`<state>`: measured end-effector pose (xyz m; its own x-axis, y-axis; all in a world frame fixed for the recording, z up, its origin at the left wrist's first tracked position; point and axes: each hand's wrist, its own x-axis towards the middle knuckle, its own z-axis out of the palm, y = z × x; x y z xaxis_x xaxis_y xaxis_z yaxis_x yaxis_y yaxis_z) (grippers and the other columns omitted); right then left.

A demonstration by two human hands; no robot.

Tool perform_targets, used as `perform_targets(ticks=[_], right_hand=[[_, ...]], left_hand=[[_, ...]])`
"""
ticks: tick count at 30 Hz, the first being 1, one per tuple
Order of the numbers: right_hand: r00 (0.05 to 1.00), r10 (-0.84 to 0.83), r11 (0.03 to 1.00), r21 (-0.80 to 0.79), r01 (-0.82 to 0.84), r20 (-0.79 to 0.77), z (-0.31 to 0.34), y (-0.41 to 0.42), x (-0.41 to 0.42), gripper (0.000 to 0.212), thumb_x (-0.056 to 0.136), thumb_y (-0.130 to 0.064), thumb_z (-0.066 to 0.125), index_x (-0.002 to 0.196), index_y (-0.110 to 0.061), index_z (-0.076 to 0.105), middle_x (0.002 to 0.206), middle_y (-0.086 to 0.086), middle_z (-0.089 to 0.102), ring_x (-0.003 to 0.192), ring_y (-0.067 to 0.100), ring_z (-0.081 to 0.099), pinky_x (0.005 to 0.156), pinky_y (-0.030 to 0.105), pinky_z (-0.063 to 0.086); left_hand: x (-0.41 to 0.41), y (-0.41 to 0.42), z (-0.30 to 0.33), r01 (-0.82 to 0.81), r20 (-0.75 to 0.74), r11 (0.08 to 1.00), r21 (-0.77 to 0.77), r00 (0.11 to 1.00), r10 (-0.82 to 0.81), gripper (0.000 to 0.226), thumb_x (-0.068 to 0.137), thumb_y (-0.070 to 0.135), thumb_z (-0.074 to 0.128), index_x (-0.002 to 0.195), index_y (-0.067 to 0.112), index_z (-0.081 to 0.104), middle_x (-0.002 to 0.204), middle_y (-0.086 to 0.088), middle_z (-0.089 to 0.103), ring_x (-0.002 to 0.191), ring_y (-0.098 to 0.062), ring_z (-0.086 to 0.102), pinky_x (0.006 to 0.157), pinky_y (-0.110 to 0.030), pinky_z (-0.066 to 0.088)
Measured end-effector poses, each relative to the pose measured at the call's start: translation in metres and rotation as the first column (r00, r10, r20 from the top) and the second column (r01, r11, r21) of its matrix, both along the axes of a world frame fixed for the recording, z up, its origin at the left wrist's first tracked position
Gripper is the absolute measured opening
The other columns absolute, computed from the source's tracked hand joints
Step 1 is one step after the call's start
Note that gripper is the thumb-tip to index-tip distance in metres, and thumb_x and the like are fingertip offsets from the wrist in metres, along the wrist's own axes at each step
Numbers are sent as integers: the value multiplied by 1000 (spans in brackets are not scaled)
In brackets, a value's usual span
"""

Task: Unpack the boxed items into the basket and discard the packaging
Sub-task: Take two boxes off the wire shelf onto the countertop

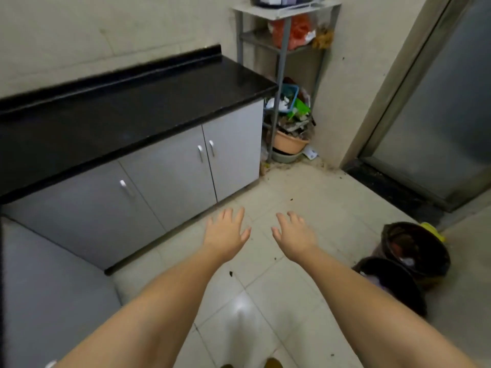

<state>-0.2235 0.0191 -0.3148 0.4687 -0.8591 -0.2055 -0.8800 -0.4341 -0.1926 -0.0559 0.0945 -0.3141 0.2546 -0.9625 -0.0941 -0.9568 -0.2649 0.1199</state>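
1. Both hands empty, palms down, fingers spread: left hand [228, 236] and right hand [294, 238] held side by side over the tiled floor [305, 197]
2. No boxed items visible; black counter [127, 107] bare
3. Only basket seen is the blue basket [288, 94] on the corner rack [281, 75], far ahead and slightly right of both hands; can't tell if it's the target
4. Dark bins [414, 248] low right, near the right forearm; right hand nearer for discarding
5. Likely between steps, nothing gripped
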Motion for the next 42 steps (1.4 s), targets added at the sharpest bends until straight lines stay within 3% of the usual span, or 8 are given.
perform_targets(ticks=[4, 9, 19, 28, 38, 42], right_hand=[[990, 57, 991, 128, -40, -132, -51, 33, -22, 49, 98, -44, 25, 142, -22, 26, 148, 10, 30, 132, 28, 32, 95, 44, 39], [968, 122, 971, 227, -71, -218, -90, 55, -48, 51, 98, -45, 23, 144, -23, 21, 150, 10, 28, 134, 28, 31, 99, 43, 36], [960, 129, 968, 243, -67, -247, -103, 0, -83, 50, 98, -44, 23, 143, -23, 23, 149, 10, 30, 133, 28, 34, 99, 42, 37], [962, 64, 982, 188, -14, -266, -79, -145, -71, 49, 99, -40, 21, 144, -21, 21, 147, 10, 31, 130, 28, 34, 98, 42, 37], [975, -105, 991, 62, 119, -194, -15, -374, -9, 48, 98, -43, 23, 142, -23, 26, 146, 10, 33, 130, 29, 35, 97, 44, 37], [981, -142, 989, 13, 145, -129, 11, -465, 15, 47, 98, -43, 26, 140, -23, 28, 144, 10, 35, 130, 30, 35, 97, 45, 37]], left_hand=[[-27, 29, -49, -35, -83, 987, 155, 995, 48, 59, 94, 51, 28, 145, 22, 17, 144, -11, 37, 132, -29, 34, 110, -50, 24], [-53, 47, -83, -27, -77, 957, 290, 996, 52, 58, 95, 51, 25, 145, 22, 17, 145, -10, 37, 134, -28, 32, 111, -50, 25], [-93, -6, -92, 31, -110, 939, 343, 994, 7, 58, 96, 50, 23, 146, 21, 14, 147, -10, 34, 135, -28, 30, 112, -49, 24], [-55, -142, -75, 85, -123, 956, 282, 991, -52, 57, 97, 48, 25, 146, 20, 16, 147, -10, 33, 134, -28, 31, 111, -48, 24], [28, -374, -13, 136, -105, 978, 160, 987, -121, 53, 96, 46, 28, 142, 19, 24, 138, -11, 41, 127, -30, 38, 106, -48, 31], [52, -463, 16, 126, -108, 986, 105, 987, -115, 56, 96, 45, 29, 145, 18, 22, 142, -12, 37, 131, -30, 34, 108, -48, 29]])
